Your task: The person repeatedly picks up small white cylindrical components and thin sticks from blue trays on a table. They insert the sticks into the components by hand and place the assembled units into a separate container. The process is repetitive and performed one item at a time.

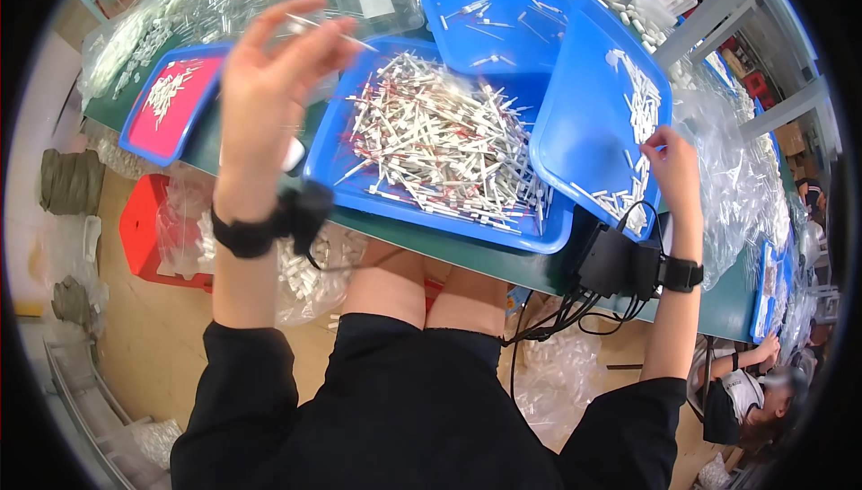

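The left hand (274, 72) pinches a white stick (358, 43) near the big blue tray (413, 209); it's probably light, stiff, smooth, best gripped mid-length. The right hand (676, 171) is at the side tray (575, 122), fingers close together; I can't tell whether they hold anything.

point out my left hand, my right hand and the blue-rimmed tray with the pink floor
Left hand (277, 68), head view: middle of the hand.
Right hand (676, 170), head view: middle of the hand.
Pink-floored tray (203, 88), head view: bare floor toward its right side.
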Available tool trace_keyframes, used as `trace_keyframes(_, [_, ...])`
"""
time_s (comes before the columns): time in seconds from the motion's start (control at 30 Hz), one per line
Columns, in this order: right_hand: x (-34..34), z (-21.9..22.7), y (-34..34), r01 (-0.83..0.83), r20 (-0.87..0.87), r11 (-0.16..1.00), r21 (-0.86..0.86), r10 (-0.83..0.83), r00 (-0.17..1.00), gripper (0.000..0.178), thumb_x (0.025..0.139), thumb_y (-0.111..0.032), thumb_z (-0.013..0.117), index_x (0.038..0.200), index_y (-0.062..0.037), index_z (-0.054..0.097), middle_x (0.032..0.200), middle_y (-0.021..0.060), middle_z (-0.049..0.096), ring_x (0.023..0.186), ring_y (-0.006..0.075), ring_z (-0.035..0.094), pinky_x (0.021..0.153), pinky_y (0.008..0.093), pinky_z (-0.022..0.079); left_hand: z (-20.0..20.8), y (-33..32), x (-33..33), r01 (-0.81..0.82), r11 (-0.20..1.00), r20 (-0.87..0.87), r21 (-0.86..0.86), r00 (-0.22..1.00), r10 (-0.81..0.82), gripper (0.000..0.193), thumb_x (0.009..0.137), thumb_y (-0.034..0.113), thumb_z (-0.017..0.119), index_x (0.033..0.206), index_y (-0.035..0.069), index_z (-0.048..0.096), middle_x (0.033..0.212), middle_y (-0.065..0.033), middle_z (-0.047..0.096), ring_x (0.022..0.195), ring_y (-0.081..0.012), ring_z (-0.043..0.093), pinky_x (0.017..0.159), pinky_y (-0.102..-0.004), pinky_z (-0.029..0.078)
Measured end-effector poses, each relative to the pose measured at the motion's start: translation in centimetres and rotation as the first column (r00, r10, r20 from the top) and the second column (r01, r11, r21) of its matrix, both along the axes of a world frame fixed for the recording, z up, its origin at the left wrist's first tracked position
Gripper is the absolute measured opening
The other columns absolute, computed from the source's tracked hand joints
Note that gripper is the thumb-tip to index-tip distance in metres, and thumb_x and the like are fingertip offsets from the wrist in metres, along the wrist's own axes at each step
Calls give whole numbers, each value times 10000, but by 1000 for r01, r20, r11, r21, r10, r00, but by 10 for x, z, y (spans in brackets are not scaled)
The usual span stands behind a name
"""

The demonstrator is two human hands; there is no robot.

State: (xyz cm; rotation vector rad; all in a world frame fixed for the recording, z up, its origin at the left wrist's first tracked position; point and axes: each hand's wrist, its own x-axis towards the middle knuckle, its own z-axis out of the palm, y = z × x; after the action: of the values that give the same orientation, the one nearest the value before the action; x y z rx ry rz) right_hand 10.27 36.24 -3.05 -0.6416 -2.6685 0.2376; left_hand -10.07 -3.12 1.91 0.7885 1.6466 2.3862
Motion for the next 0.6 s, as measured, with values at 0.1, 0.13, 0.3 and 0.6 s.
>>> trace_keyframes(0.1, [0,40,-45,-88,-198,946,-311,26,980,88,814,-66,618,852,-7,565,736,108,646,638,190,623,577,288,467,-10,14,46,231,960,138,160,958,-253,224,875,40,582,1081,-37,542,1014,-246,630,811,-250,673,754,-335,557])
trace_keyframes(0.13, [-2,57,-74,-120,-242,886,-448,9,970,72,829,-52,602,852,-2,556,728,94,647,629,159,622,566,265,465,-16,14,57,319,918,150,236,921,-359,181,886,30,565,1056,-29,558,1025,-234,632,819,-243,670,746,-333,558])
trace_keyframes(0.3, [15,75,-176,-469,-409,686,-556,265,873,111,808,57,602,913,22,614,791,73,666,630,98,623,550,193,469,-25,36,99,288,898,125,333,930,-345,143,802,-41,656,939,-31,615,904,-125,648,736,-134,609,690,-246,504])
trace_keyframes(0.6, [21,55,-203,-562,-561,509,-653,173,809,158,756,75,670,908,33,683,781,79,654,608,93,589,519,203,461,-27,53,116,253,949,99,189,956,-275,114,813,-42,641,902,-16,574,848,-140,616,702,-151,579,637,-256,484])
